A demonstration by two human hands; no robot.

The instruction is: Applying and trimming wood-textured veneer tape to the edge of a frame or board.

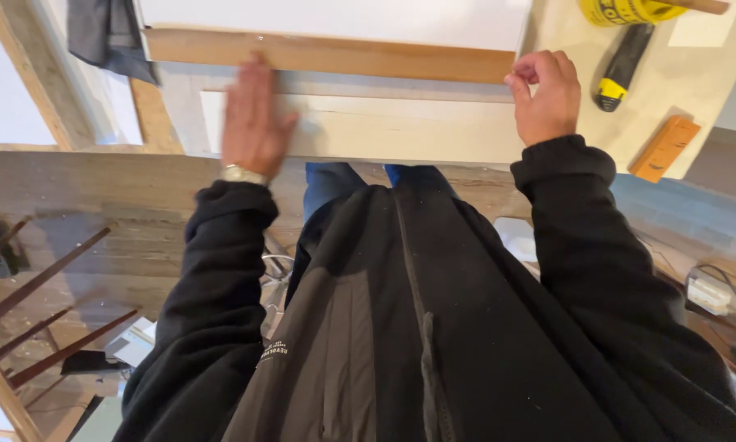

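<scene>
My left hand (253,119) lies flat, fingers together, on a pale white board (384,127) and reaches the long wooden strip (343,56) above it. My right hand (548,94) curls its fingers around the right end of that wooden strip, at the corner of the white board. A large white panel (335,18) lies beyond the strip. Both arms are in black sleeves, and a watch shows on my left wrist.
A yellow-and-black tool (621,69) and an orange block (665,147) lie on the plywood bench (695,74) at right. A grey cloth (106,37) hangs at top left. Below are wooden floor boards, dark slats at left, cables and a white plug strip (709,293) at right.
</scene>
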